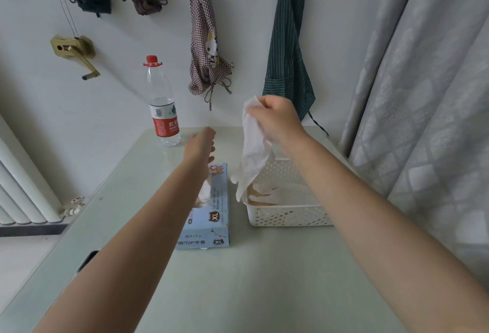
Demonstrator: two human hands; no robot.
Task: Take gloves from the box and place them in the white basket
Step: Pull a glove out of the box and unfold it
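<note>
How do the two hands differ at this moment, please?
The right hand pinches a white glove raised above the white basket; the left hand holds nothing, over the glove box. The right hand is higher. Both are bare.

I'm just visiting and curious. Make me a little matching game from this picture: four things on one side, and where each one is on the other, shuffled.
Things:
1. glove
2. glove box
3. water bottle
4. white basket

Places:
A. stands upright at the far edge of the table, near the wall
B. hangs from the right hand, its lower end over the basket rim
C. sits on the table to the right of the box, with gloves already inside
D. lies flat on the table under the left hand

Pairs: 1-B, 2-D, 3-A, 4-C
</note>
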